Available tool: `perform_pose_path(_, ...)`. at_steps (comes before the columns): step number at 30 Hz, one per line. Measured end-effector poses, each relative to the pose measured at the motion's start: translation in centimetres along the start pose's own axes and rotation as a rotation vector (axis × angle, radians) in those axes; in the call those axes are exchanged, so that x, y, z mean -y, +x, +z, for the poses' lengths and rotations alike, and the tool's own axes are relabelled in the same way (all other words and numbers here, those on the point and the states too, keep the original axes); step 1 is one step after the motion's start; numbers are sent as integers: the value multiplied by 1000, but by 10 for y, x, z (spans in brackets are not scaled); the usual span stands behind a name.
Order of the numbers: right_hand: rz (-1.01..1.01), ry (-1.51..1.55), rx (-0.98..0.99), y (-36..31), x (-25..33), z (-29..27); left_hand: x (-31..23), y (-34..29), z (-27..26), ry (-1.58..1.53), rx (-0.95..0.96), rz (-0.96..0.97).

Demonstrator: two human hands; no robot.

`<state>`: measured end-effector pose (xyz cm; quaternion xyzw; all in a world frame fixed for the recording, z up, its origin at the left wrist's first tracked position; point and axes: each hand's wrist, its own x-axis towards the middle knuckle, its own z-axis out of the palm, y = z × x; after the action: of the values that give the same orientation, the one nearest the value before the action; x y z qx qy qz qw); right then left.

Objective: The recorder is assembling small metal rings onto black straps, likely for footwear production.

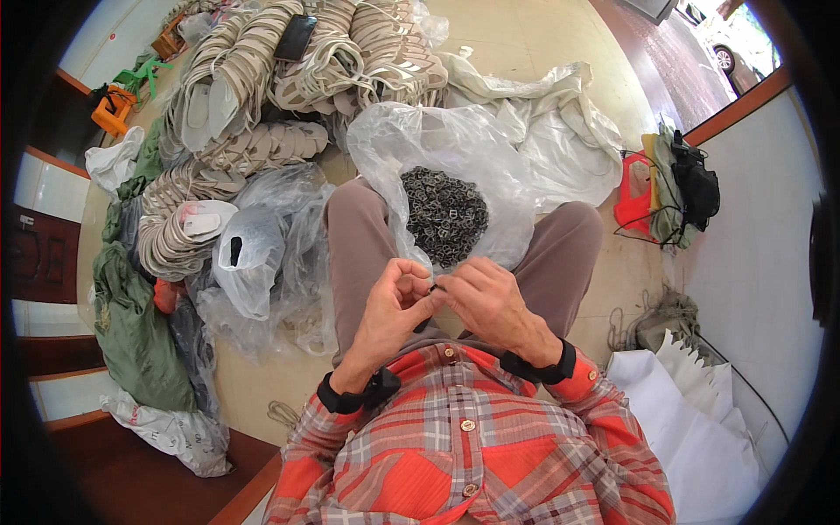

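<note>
My left hand (pixel 395 308) and my right hand (pixel 492 302) meet in front of my lap, fingertips nearly touching. Both are closed in a pinch around a small dark buckle (pixel 433 287), mostly covered by the fingers. Just beyond them, a clear plastic bag (pixel 372 140) lies open between my knees. Inside it is a heap of small dark metal buckles (pixel 444 214). Each wrist wears a black band.
Stacked beige sandal uppers (pixel 236 66) and a dark phone (pixel 296 38) lie at the far left. Plastic bags (pixel 254 262) sit beside my left knee. A white sack (pixel 569 131) spreads at the far right, near a red stool (pixel 637 197). White sheets (pixel 674 429) lie at the near right.
</note>
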<state>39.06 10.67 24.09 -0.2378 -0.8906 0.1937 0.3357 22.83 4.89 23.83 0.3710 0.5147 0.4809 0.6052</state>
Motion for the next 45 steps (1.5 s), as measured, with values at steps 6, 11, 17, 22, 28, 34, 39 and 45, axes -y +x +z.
perform_pose_path(6,220,130,-176,-1,6,10,-2,3,0,-155,90,-58)
perform_pose_path(11,296,239,-178,-1,8,11,4,4,3,-284,105,-47)
perform_pose_path(17,370,336,-159,1,12,9,4,4,2,-530,96,-152)
perform_pose_path(22,619,572,-172,11,21,-4,-2,3,4,-463,107,-126)
perform_pose_path(28,586,475,-109,2,18,8,-4,5,18,-168,-1,-51)
perform_pose_path(34,347,247,-149,-2,11,9,-8,3,23,-104,-34,-45)
perform_pose_path(39,195,39,-100,-2,6,4,-8,0,26,-161,-54,-73)
perform_pose_path(45,-9,24,-183,-1,14,2,14,-4,20,-229,38,-39)
